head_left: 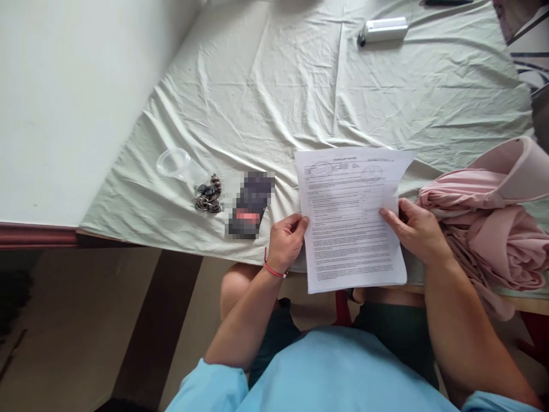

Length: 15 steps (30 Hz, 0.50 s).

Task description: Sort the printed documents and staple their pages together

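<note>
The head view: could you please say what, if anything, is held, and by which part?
Printed paper, by its left edge in the left hand and right edge in the right hand.

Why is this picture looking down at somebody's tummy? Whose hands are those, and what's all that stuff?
There's no robot here, just a person. The camera sits on their head and looks forward and down, so you see their blue shirt from above.

Their left hand and right hand hold printed paper by its two sides.

The table wears a pale green cloth. Left of the paper lie a dark, flat thing hidden by blurry squares, a little heap of rings and beads, and a clear plastic thing. On the right is bunched pink fabric. Farther back is a grey boxy thing; I can't tell what it is.
</note>
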{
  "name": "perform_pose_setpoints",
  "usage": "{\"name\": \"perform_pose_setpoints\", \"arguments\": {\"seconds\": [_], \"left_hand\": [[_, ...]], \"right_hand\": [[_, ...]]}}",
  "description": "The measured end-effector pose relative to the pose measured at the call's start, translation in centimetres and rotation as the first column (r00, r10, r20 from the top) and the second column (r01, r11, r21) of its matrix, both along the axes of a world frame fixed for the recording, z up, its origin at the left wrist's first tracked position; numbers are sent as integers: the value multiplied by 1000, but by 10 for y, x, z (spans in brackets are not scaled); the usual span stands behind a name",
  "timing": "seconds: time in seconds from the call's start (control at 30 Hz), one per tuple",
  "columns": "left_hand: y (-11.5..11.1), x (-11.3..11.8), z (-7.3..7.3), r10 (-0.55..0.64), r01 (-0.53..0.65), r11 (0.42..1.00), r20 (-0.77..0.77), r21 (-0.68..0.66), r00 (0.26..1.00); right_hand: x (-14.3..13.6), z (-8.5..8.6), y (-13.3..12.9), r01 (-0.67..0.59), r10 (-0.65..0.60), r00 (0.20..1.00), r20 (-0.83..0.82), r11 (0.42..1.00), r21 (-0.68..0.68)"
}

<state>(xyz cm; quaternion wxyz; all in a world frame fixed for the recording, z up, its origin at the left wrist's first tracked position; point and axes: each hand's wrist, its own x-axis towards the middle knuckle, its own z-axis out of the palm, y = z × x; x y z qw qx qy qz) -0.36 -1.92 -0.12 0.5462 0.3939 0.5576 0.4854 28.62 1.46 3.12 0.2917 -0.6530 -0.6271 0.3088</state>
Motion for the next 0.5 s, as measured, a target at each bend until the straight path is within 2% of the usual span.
{"name": "perform_pose_setpoints", "arguments": {"seconds": [0.1,0.23,0.4,0.5], "left_hand": [[0,0,-1,22,-22,1000,-32,-11,999],[0,0,-3,39,-38,999,-76,16,996],[1,2,-4,41,-39,999,-62,35,997],[1,3,-4,50,-48,998,-62,27,997]], "right_hand": [[6,2,-20,5,0,998,69,998,-68],[11,-7,-49,121,-125,992,-34,987,-110],[7,-15,-71,239,-243,967,-73,969,-63],[4,-15,-74,268,-268,963,-9,963,0]]}}
